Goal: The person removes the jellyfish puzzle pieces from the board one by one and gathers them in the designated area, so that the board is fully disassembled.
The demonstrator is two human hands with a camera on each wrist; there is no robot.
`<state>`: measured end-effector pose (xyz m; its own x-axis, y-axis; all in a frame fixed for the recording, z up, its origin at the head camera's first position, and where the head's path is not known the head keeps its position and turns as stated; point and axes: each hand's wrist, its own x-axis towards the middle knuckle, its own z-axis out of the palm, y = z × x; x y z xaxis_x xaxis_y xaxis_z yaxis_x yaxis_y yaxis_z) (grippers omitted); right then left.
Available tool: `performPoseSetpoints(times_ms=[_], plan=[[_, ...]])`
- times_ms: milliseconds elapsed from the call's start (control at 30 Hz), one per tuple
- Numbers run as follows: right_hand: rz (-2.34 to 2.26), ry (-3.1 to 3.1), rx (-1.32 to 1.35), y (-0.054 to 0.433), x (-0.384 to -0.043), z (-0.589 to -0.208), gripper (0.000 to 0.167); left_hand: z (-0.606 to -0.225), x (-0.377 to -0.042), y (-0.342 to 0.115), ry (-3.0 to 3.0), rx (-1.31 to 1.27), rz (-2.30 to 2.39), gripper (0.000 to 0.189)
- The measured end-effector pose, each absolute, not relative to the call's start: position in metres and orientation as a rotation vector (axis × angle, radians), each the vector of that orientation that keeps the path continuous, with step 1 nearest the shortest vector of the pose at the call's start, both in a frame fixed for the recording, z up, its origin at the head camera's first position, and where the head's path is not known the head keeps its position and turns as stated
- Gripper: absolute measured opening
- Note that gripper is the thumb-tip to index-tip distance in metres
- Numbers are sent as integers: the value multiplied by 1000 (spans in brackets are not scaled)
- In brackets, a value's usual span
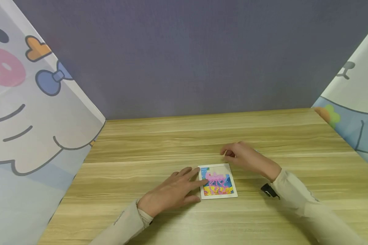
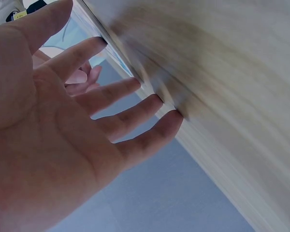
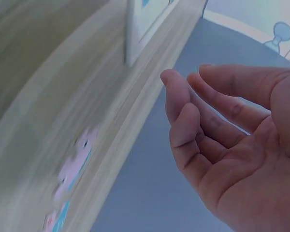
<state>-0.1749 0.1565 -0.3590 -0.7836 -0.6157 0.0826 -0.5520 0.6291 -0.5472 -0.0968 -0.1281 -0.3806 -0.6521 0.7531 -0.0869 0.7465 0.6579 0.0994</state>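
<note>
A jigsaw puzzle (image 1: 216,183) in a white frame lies on the table, showing a pink jellyfish over blue water and yellow ground. Its upper part is a bare pale area without picture. My left hand (image 1: 174,192) is spread at the frame's left side, fingers fairly straight, with fingertips on the frame and picture. My right hand (image 1: 244,157) is just above the table beyond the frame's upper right corner. Its fingers are loosely bent, and a gap shows between thumb and fingertips in the right wrist view. Loose puzzle pieces (image 3: 76,166), pink and blue, lie on the table near it.
The wood-grain table (image 1: 141,143) meets a grey-blue partition (image 1: 184,61) at the back. Cartoon-printed panels stand at the left (image 1: 43,112) and right (image 1: 355,102). A black strap end (image 1: 270,191) hangs by the right sleeve.
</note>
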Motion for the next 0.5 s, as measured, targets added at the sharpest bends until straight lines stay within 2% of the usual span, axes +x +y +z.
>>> performPoseSetpoints(times_ms=[300,500], plan=[[-861,2676,-1043,127,-172,-364,13,-382,-98,-125,2743,1237,61,56],[-849,2617,-1034,111,-161,-374,19,-383,-99,-122,2761,1238,16,56]])
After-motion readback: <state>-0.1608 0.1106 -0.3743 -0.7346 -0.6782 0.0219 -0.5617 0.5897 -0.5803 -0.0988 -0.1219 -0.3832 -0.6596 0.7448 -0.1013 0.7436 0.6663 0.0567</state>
